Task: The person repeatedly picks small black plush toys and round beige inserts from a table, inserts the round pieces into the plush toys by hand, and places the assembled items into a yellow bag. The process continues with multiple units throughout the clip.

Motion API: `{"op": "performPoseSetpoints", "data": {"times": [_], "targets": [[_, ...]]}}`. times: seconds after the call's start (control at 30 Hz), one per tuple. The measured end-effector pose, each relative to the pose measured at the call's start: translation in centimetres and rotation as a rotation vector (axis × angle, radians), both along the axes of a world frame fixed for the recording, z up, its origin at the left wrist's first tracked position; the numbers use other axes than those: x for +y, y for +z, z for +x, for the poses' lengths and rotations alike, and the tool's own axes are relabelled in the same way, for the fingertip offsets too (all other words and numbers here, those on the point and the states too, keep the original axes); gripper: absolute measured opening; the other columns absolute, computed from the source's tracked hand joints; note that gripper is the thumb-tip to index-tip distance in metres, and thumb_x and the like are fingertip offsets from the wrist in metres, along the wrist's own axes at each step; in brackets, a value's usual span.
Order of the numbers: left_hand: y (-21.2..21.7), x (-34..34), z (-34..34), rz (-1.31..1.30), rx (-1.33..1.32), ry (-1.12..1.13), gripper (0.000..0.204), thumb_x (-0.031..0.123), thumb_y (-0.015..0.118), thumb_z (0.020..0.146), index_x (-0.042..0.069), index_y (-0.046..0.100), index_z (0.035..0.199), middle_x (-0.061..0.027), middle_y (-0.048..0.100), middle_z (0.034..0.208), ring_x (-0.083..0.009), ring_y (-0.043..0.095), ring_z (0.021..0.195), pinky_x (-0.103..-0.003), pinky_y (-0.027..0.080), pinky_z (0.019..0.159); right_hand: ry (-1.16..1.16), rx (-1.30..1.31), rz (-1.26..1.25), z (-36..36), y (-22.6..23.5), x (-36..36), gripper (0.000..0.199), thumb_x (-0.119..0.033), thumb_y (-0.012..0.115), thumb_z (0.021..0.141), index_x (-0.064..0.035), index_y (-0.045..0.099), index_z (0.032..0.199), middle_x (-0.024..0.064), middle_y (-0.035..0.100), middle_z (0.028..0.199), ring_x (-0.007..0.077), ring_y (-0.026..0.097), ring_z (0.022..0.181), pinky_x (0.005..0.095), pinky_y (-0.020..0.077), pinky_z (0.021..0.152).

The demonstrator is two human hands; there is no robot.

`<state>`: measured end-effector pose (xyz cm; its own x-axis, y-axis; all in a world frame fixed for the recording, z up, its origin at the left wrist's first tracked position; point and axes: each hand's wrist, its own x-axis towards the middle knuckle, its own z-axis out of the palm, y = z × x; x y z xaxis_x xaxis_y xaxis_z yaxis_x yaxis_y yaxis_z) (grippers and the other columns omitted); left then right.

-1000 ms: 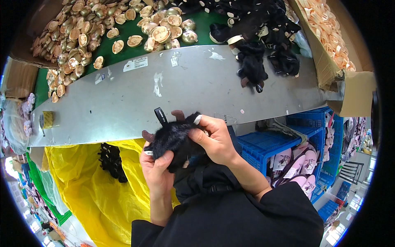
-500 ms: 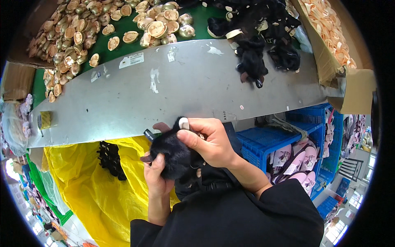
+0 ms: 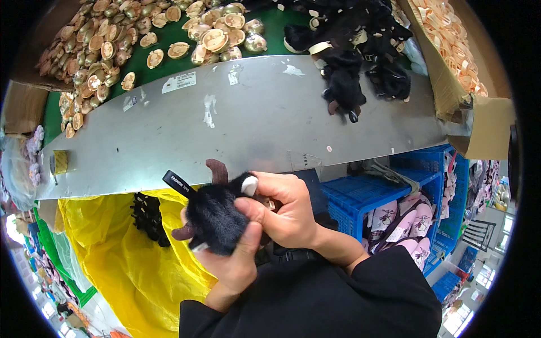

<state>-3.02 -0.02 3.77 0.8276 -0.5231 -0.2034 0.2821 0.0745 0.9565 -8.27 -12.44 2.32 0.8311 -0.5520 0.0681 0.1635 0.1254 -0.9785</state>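
A small black plush animal head (image 3: 217, 217) is held between my two hands above the near edge of the metal table. It has brown horns, whitish ears and a black ribbon loop (image 3: 180, 184) sticking out at the upper left. My right hand (image 3: 284, 208) pinches its right side beside one white ear, thumb on the fur. My left hand (image 3: 234, 267) grips it from below, thumb lying on the lower right of the fur. The fingers behind the plush are hidden, as is its far side.
Gold-and-beige shell-like pieces (image 3: 101, 62) heap at the far left on green. More black plush pieces (image 3: 344, 84) lie far right, beside a cardboard box (image 3: 451, 73) of beige strips. A yellow bag (image 3: 124, 270) with black pieces hangs left; blue crates (image 3: 360, 197) with pink slippers stand right.
The plush has moved slightly down and left and turned, so its ribbon loop and horns show more. My left hand has shifted from its left side to its lower right.
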Motion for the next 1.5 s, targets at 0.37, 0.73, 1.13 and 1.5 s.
{"op": "performPoseSetpoints", "data": {"times": [0.37, 0.73, 1.13, 1.5], "targets": [[-2.1, 2.1, 1.1, -0.174, 0.343, -0.017, 0.075, 0.045, 0.066, 0.093, 0.002, 0.039, 0.149, -0.0155, 0.058, 0.135, -0.0291, 0.062, 0.118, -0.041, 0.052, 0.103, 0.178, -0.001, 0.268, -0.3, 0.2, -0.4, 0.014, -0.01, 0.071, 0.093, 0.0028, 0.066, 0.095, -0.0019, 0.056, 0.077, 0.0023, 0.044, 0.065, 0.021, 0.0353, 0.056], [-5.5, 4.4, 1.5, -0.377, 0.489, -0.074, 0.069, 0.029, 0.076, 0.086, -0.002, 0.047, 0.14, -0.0166, 0.06, 0.13, -0.0274, 0.064, 0.113, -0.038, 0.053, 0.1, 0.138, 0.015, -0.082, 0.0, -0.4, -0.8, 0.015, -0.007, 0.07, 0.091, 0.0024, 0.061, 0.084, 0.0008, 0.051, 0.071, 0.0053, 0.046, 0.062, 0.0252, 0.0353, 0.054], [-3.8, 4.4, 3.6, -0.078, 0.308, -0.248, 0.075, 0.017, 0.082, 0.074, -0.005, 0.048, 0.137, -0.0153, 0.065, 0.119, -0.0252, 0.067, 0.106, -0.036, 0.055, 0.097, 0.054, 0.098, -0.066, 0.6, -1.9, -0.2, 0.022, -0.008, 0.067, 0.094, 0.003, 0.057, 0.077, 0.005, 0.052, 0.065, 0.0075, 0.051, 0.055, 0.027, 0.0354, 0.05], [-2.8, 0.9, 2.8, -0.113, 0.339, 0.022, 0.048, -0.003, 0.071, 0.087, -0.002, 0.057, 0.133, -0.0111, 0.061, 0.134, -0.0209, 0.062, 0.116, -0.036, 0.051, 0.102, 0.019, 0.131, 0.269, 0.0, -4.8, -0.5, 0.031, -0.029, 0.043, 0.093, -0.0017, 0.054, 0.083, 0.0066, 0.057, 0.073, 0.0089, 0.05, 0.054, 0.0222, 0.0396, 0.051]]}}
